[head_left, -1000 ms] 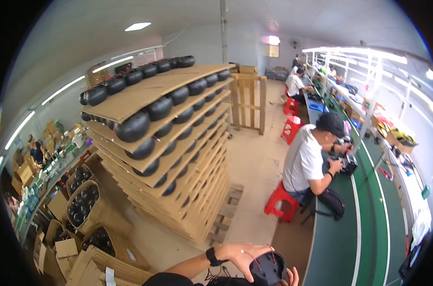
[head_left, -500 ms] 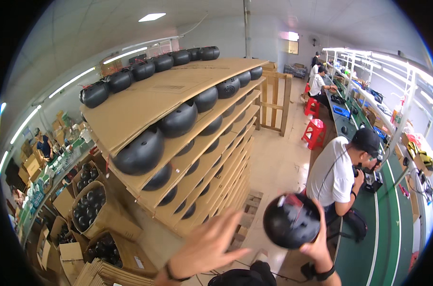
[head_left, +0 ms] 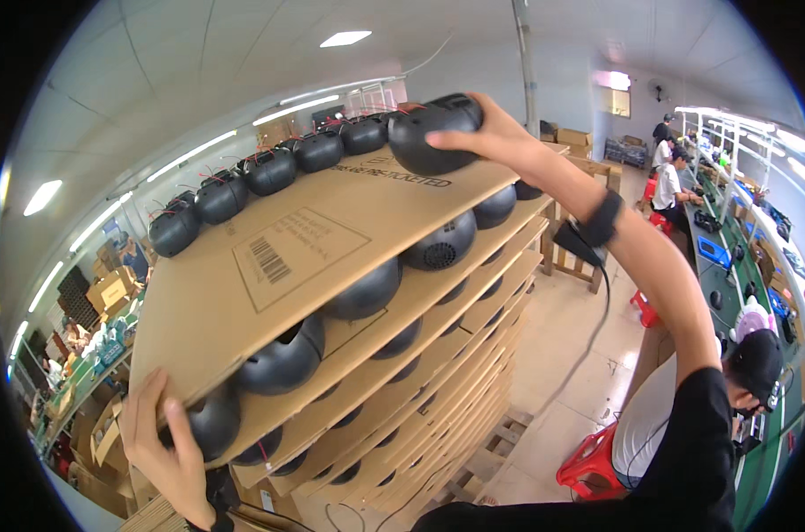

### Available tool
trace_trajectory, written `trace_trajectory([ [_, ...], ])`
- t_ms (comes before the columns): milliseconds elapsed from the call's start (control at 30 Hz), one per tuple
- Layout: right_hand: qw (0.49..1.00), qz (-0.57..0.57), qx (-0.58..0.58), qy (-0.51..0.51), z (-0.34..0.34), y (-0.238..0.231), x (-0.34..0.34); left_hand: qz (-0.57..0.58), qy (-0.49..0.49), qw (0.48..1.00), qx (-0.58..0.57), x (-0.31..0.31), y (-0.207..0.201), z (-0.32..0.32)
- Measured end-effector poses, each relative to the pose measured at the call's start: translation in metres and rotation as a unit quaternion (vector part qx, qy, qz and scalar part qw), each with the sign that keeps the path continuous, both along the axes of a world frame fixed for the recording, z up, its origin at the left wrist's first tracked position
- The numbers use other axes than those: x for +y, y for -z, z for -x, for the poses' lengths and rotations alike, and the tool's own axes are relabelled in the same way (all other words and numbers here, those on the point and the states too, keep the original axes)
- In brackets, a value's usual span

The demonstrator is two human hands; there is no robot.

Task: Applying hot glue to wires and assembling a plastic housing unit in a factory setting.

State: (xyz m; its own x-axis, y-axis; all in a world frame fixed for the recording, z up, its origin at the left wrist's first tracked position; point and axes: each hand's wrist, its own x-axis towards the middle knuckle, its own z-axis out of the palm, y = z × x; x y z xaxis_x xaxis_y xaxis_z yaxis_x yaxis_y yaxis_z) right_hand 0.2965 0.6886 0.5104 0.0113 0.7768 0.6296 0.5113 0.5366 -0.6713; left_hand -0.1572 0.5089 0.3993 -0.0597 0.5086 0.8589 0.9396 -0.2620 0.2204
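From where I stand, the person's right hand [head_left: 491, 133] is curled around a hollow black rounded plastic shell [head_left: 424, 137], thumb on the near side, fingers hidden behind. The shell is over the far part of the wide brown cardboard sheet [head_left: 198, 328] topping the stack; I can't tell whether it touches the board. Holding it round the body probably leaves the open side and its wiring free of the fingers.

The left hand [head_left: 167, 448] is half open at the sheet's near-left corner, thumb and fingers apart, with no shell in its grasp. It may be steadying the board while the other arm stretches across; how hard it presses, I can't tell.

Along the far edge sit 5 matching black shells [head_left: 271, 170], thin red wires [head_left: 210, 168] sticking up, spaced perhaps to stop them rubbing. More black shells [head_left: 282, 359] sit between the cardboard layers beneath, seemingly bearing the boards above. The stack rises beside a slatted wooden pallet [head_left: 509, 430] on a pale tiled floor [head_left: 571, 355].

To the right, a co-worker in a white shirt [head_left: 655, 426] sits on a red plastic stool [head_left: 589, 465] at a long green bench [head_left: 733, 297], under bright tube lights [head_left: 779, 142].
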Motion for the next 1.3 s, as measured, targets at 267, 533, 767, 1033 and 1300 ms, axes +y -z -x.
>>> trace_trajectory([
  [267, 0.988, 0.151, -0.005, -0.004, -0.021, -0.035, 0.168, -0.009, -0.08, 0.995, 0.061, 0.005, 0.012, -0.003],
  [533, 0.957, 0.247, -0.15, 0.026, -0.084, -0.035, 0.161, -0.026, -0.098, 0.993, 0.066, 0.006, 0.025, 0.015],
  [767, 0.894, 0.292, -0.333, 0.066, -0.086, -0.052, 0.163, -0.014, -0.071, 0.993, 0.093, 0.006, 0.044, 0.054],
  [1033, 0.851, 0.283, -0.429, 0.109, -0.028, -0.066, 0.198, -0.001, -0.078, 0.982, 0.171, 0.007, 0.026, 0.027],
  [1300, 0.847, 0.261, -0.444, 0.134, -0.002, -0.063, 0.265, -0.135, -0.053, 0.988, 0.052, 0.014, 0.011, -0.021],
])
